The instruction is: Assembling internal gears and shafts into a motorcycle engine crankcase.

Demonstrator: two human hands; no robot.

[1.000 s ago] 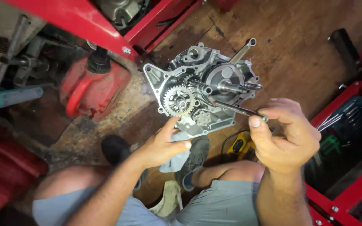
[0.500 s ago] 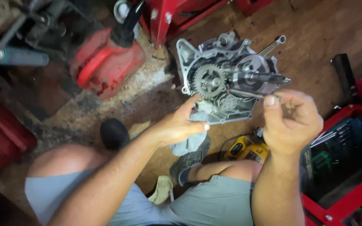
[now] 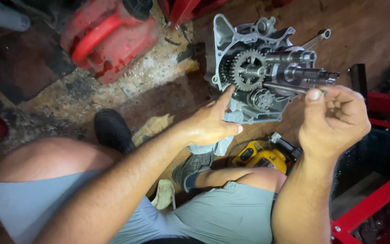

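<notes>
Right hand (image 3: 335, 119) fingers pinched on thin steel rod (image 3: 285, 87), tip now entered between toothed steel gear (image 3: 248, 70) and small lower gear (image 3: 262, 98), deeper than half a second ago. Left hand (image 3: 211, 124) index extended onto grey cast-aluminium engine case (image 3: 238, 63), other fingers curled over grey rag (image 3: 208, 147), steadying as before. Case upright on wooden floor (image 3: 366, 31), near red plastic fuel can (image 3: 107, 36); judged mid-probing among the gears.

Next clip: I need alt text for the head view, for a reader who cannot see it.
Seen from above, a seated person's left hand points a finger at a gear in an open engine case, while the right hand holds a thin metal rod against it. A red fuel can and a yellow tool lie on the dirty floor.
</notes>
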